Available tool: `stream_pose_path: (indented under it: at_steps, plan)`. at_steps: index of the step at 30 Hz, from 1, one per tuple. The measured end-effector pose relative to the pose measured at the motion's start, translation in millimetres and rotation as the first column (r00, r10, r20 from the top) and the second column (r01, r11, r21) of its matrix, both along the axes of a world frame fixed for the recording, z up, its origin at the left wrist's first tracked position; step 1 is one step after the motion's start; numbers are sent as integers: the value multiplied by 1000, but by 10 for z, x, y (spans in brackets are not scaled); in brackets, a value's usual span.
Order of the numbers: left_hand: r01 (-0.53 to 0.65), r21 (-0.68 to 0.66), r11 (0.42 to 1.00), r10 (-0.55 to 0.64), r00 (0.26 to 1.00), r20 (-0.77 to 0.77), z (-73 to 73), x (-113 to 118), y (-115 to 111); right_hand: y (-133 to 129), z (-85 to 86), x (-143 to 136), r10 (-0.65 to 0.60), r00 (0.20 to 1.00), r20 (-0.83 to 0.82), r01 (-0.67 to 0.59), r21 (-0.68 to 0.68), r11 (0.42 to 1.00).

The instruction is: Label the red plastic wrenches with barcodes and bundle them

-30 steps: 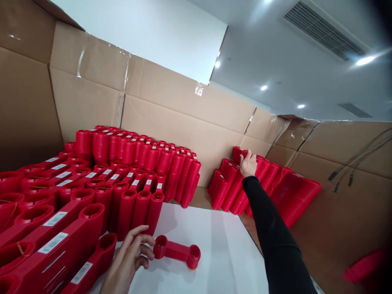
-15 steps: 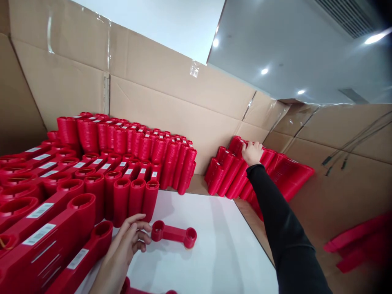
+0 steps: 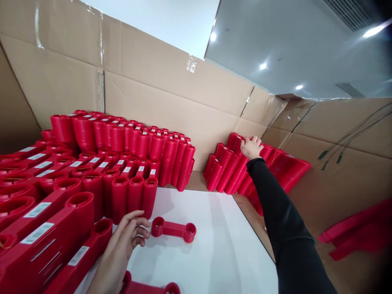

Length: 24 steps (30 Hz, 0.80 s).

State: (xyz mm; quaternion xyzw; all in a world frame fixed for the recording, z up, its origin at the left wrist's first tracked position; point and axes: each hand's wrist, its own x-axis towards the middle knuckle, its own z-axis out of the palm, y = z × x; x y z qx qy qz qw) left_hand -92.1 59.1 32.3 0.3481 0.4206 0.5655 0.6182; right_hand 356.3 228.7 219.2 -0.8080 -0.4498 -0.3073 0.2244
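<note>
My left hand (image 3: pixel 124 237) hovers over the white tabletop (image 3: pixel 211 245) with loosely bent, parted fingers and nothing in them. Just right of its fingertips lies a red plastic connector piece (image 3: pixel 174 229), a flat bar with a round open tube at each end. Another red connector piece (image 3: pixel 147 288) shows at the bottom edge, partly cut off by the frame. Far off at the right, my right hand (image 3: pixel 251 148) has its fingers bent over the top of a leaning stack of red connector pieces (image 3: pixel 231 169). Its fingertips are partly hidden among them.
Tall stacks of red connector pieces (image 3: pixel 119 196) with white barcode labels crowd the left side. A cardboard wall (image 3: pixel 171 98) rises behind the table. Dark cables (image 3: pixel 352 139) hang at the right, above a blurred red object (image 3: pixel 358 228).
The view has shifted slightly, bringing more of the near connector piece into sight. Both hands keep almost the same place and pose.
</note>
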Motion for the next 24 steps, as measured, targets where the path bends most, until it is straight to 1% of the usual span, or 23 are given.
stream_pose_path:
  at_steps: [4, 7, 9, 10, 11, 12, 13, 14, 15, 16, 17, 18, 19, 20, 21, 22, 23, 24]
  plan:
    - [-35, 1, 999, 35, 999, -40, 33, -2, 9, -19, 10, 6, 18, 1000, -23, -18, -9, 1000]
    - [-43, 5, 999, 43, 996, -75, 13, -19, 37, -55, 92, -33, 28, 999, -40, -28, 0, 1000]
    - [-37, 30, 999, 39, 994, -98, -16, -41, 55, -139, 124, -147, 63, 997, -47, -59, 69, 996]
    - [-35, 50, 998, 40, 993, -110, -31, -54, 62, -211, 102, -246, 117, 992, -44, -109, 153, 982]
    - [-33, 71, 997, 41, 992, -123, -43, -66, 68, -306, 39, -380, 199, 980, -27, -186, 251, 950]
    - [-33, 90, 995, 46, 990, -135, -51, -77, 71, -426, -72, -546, 309, 951, 6, -295, 309, 904]
    - [-33, 109, 994, 49, 988, -147, -53, -87, 74, -569, -231, -743, 437, 899, 29, -422, 327, 846]
    - [-29, 124, 992, 49, 986, -159, -49, -96, 74, -730, -436, -962, 600, 799, 19, -583, 267, 767]
    - [-19, 141, 990, 44, 984, -172, -36, -105, 73, -902, -676, -1191, 753, 654, -68, -742, 137, 656]
    - [0, 159, 987, 31, 981, -193, -17, -115, 69, -1077, -937, -1418, 817, 555, -153, -827, 3, 562]
    - [37, 178, 983, 4, 973, -229, 8, -128, 61, -1243, -1202, -1629, 845, 476, -243, -879, -108, 464]
    - [99, 200, 975, -39, 957, -286, 37, -144, 49, -1391, -1454, -1812, 818, 436, -375, -900, -199, 388]
    - [195, 224, 955, -102, 924, -369, 68, -163, 33, -1517, -1678, -1959, 760, 438, -481, -897, -288, 335]
    - [325, 240, 915, -181, 862, -473, 97, -185, 13, -1616, -1863, -2068, 700, 457, -549, -887, -336, 316]
    - [473, 232, 850, -266, 765, -586, 121, -207, -10, -1693, -2004, -2138, 655, 472, -590, -880, -358, 311]
    - [611, 196, 767, -335, 642, -689, 137, -228, -36, -1752, -2099, -2174, 622, 488, -612, -872, -370, 320]
    - [719, 143, 681, -376, 510, -774, 141, -243, -61, -1802, -2153, -2182, 604, 496, -624, -868, -367, 334]
    - [789, 83, 609, -386, 386, -838, 135, -253, -86, -1852, -2173, -2169, 595, 499, -630, -867, -360, 346]
